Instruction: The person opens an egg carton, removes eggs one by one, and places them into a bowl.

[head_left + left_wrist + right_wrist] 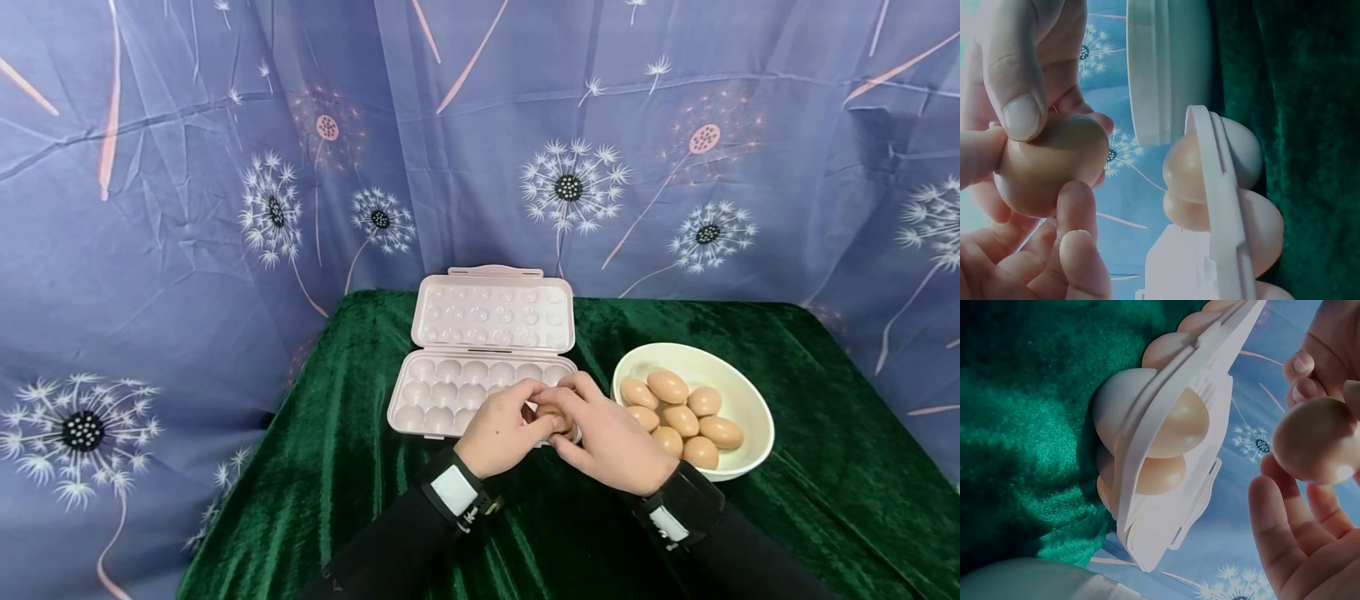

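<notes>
Close over the front right corner of a pale pink egg box (pixel 393 392), my left hand (pixel 498 429) and right hand (pixel 618 433) hold one brown egg (pixel 553 419) between them. Thumbs and fingertips of both hands press round its shell, as the left wrist view shows of the egg (pixel 1054 165). Below it, the box stands with its lid (pixel 491 312) folded back. Two brown eggs sit in cups at the box's right end, a front egg (pixel 1182 428) and another egg (pixel 1163 475) behind. The cups (pixel 442 393) on the left hold nothing.
To the right of the box stands a cream oval bowl (pixel 750 408) with several brown eggs (pixel 681 420). Green velvet cloth (pixel 360 467) covers the table. A blue dandelion-print curtain (pixel 480 167) hangs behind and along the left.
</notes>
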Available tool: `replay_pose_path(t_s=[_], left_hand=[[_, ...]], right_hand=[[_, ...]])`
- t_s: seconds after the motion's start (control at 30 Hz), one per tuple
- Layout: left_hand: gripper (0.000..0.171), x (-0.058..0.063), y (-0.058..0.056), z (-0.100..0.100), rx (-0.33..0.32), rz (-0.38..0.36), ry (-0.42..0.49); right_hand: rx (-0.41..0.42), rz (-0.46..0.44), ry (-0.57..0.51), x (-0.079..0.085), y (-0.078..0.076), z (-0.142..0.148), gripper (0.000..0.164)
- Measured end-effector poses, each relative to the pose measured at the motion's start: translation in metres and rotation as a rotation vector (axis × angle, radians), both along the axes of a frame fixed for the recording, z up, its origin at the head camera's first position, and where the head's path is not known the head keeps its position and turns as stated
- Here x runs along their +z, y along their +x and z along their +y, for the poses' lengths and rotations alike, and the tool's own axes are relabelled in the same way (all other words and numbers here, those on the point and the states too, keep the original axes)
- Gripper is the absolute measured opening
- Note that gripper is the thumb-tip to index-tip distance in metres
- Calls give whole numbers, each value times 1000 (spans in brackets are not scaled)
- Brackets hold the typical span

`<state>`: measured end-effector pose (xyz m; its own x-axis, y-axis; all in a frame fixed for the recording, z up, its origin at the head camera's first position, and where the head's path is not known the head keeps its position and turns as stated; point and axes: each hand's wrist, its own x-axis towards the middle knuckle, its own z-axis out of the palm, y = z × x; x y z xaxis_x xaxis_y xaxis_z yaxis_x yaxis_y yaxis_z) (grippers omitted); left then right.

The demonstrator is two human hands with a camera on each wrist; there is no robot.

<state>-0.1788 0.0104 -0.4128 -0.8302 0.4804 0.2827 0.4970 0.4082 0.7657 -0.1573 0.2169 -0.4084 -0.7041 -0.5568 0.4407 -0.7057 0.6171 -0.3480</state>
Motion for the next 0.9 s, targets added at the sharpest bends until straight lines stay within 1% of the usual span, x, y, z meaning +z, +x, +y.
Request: replay_pose_path(t_s=[0.2,0.4,0.5,0.67,0.83,0.9], left_hand=[[26,0,1,2,-7,-27,10],[28,0,1,4,-17,-23,-22],[28,0,1,3,-17,-2,-29],[27,-1,-1,2,-10,44,-29],[27,-4,-4,-1,-2,45,-42],[27,-5,-5,-2,-1,47,-43]], right_hand=[[3,5,14,0,0,0,41],[4,16,25,0,0,3,39],[0,12,27,1,0,6,41],[-54,-16,50,7,0,17,47],[-128,-67,117,16,-1,36,46],[-159,-97,147,20,-2,46,47]])
